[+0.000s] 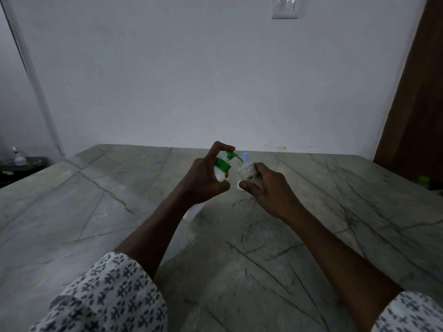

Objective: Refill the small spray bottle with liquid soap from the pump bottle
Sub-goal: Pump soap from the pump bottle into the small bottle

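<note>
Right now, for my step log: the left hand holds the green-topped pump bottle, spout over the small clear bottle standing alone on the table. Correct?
One slip: in the head view the small clear bottle is gripped by the right hand, not standing alone on the table. The left hand does hold the pump bottle, spout over it.

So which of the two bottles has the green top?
The white pump bottle in the left hand; the small bottle in the right hand is clear, without green.
</note>
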The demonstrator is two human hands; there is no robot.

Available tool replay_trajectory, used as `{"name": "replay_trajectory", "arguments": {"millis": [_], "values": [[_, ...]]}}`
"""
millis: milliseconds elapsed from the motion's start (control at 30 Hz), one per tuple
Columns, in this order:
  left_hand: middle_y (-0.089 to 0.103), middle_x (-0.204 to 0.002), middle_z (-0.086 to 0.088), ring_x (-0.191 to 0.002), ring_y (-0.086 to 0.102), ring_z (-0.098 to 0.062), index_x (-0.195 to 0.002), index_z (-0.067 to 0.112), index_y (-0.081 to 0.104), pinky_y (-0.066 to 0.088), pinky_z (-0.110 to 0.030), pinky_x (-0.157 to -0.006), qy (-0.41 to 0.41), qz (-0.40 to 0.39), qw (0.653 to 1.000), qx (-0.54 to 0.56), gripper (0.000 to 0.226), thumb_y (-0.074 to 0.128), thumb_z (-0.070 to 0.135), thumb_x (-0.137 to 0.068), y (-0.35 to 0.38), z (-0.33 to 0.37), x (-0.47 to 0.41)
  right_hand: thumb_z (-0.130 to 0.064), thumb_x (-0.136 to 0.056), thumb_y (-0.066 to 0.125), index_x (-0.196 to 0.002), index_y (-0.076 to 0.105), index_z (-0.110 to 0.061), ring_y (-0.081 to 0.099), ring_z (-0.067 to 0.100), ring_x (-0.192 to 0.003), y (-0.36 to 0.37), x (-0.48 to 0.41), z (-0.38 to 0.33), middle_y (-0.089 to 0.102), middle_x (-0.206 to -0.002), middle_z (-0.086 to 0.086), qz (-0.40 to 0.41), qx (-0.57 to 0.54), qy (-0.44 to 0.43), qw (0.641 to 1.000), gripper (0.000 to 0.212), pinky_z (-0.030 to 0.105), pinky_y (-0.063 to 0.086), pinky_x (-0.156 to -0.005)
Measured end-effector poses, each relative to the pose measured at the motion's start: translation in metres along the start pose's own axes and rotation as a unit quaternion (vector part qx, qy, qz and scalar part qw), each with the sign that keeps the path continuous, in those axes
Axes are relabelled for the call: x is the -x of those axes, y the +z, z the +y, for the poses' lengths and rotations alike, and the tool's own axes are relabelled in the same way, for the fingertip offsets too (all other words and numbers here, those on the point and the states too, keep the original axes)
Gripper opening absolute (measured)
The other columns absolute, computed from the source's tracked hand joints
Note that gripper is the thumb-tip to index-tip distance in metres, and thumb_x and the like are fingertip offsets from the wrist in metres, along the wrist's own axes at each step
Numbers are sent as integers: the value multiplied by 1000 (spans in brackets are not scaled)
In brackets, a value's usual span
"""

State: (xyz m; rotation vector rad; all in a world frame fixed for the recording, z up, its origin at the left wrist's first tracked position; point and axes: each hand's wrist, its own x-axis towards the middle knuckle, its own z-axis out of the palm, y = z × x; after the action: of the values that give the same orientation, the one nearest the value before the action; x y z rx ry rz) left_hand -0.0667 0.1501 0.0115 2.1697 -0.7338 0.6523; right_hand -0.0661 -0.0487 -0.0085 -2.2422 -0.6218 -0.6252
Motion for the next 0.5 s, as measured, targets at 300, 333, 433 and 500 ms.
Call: {"name": "replay_trajectory", "arguments": {"millis": [300,333,433,500], "values": [[70,-91,3,-78,66,-6,-130,33,40,55,-18,-68,10,2,1000,-3,74,75,12,-68,1,-1,-1,-38,-84,69,-124,54,-14,58,12,-88,-2,-1,2,67,-109,3,25,4,4,1000,49,4,35,-63],[70,-92,3,-79,66,-6,-129,31,41,55,-17,-69,9,3,1000,-4,72,75,11,-69,1,-1,-1,-38,-83,70,-126,54,-14,59,13,-93,-2,-1,3,66,-112,4,27,1,9,1000,52,7,35,-67],[68,-94,4,-82,65,-4,-123,30,42,52,-10,-68,0,7,1000,-3,66,77,10,-70,-1,0,-1,-38,-75,77,-127,54,-15,58,11,-97,-4,-1,4,65,-117,2,29,-22,39,999,61,12,38,-71],[68,-90,8,-80,65,-2,-121,29,43,49,-7,-64,-4,13,1000,0,63,76,8,-71,-1,0,-1,-38,-71,81,-121,58,-15,57,9,-91,-4,-2,4,65,-112,0,30,-28,51,998,59,5,35,-65]]}}
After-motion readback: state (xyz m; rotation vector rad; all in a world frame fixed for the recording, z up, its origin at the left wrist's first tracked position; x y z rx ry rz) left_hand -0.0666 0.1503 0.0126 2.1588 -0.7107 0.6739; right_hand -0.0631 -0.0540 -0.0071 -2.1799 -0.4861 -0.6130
